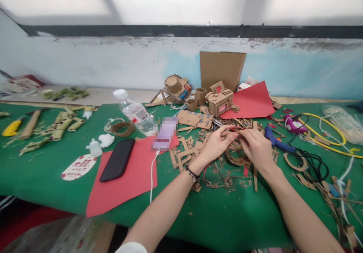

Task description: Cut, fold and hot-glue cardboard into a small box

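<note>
Both hands are close together above a pile of cardboard scraps (188, 152). My left hand (217, 145), with a beaded bracelet at the wrist, has its fingers pinched on a small red piece (237, 128). My right hand (257, 147) is closed at the right end of the same thin piece, its fingertips nearly touching the left ones. Just below the hands a curved cardboard ring (237, 159) lies among the scraps. Behind them stands a small cardboard camera model (219, 102) with a pink panel.
A water bottle (136, 113), a black phone (117, 160) on red paper (124, 190) and a charging phone (165, 134) lie left. To the right are a blue glue gun (279, 141), a purple device (295, 124) and a yellow cable (334, 141). A hammer (31, 123) rests far left.
</note>
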The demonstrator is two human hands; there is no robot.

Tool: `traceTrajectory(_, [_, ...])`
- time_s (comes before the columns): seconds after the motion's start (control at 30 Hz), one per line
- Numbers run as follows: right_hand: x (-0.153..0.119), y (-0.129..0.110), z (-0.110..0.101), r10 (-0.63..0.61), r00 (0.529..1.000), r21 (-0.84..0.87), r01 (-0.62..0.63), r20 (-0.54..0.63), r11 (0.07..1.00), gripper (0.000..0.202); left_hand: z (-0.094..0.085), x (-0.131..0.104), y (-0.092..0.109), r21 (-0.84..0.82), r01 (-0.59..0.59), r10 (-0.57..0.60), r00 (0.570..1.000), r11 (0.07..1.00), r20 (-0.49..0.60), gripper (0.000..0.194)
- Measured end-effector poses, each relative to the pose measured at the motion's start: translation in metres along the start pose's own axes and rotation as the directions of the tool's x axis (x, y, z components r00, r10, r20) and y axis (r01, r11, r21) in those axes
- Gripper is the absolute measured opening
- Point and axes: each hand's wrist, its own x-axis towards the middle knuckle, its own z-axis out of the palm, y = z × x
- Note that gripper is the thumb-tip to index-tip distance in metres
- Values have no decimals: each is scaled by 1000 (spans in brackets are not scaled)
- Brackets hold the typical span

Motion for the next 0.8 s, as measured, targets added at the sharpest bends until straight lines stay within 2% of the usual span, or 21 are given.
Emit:
traceTrajectory(0.13, [0, 9, -2, 138, 984, 26, -136, -117, 990, 14, 2, 2, -4, -184, 109, -103, 994, 977, 40, 70])
traceTrajectory(0.23, [0, 17, -2, 267, 944, 51, -262, -194, 964, 13, 3, 0, -8, -206, 153, -133, 985, 967, 107, 65])
traceTrajectory(0.33, [-1, 21, -1, 341, 916, 119, -322, -210, 939, 13, 5, -2, -9, -206, 159, -134, 982, 965, 130, 59])
traceTrajectory(0.53, [0, 17, -1, 394, 897, 222, -350, -201, 910, 13, 9, -3, 0, -268, 140, -118, 988, 953, 96, 59])
traceTrajectory(0.67, [2, 17, 0, 435, 883, 281, -378, -178, 882, 14, 9, -3, 1, -185, 104, -90, 992, 977, 83, 58])
traceTrajectory(0.73, [3, 19, 0, 480, 860, 319, -412, -175, 854, 15, 4, -1, 2, -106, 54, -52, 998, 993, 24, 60])
traceTrajectory(0.8, [5, 20, -1, 545, 820, 365, -461, -173, 809, 17, -3, 2, 3, -72, -18, 11, 996, 997, -87, 61])
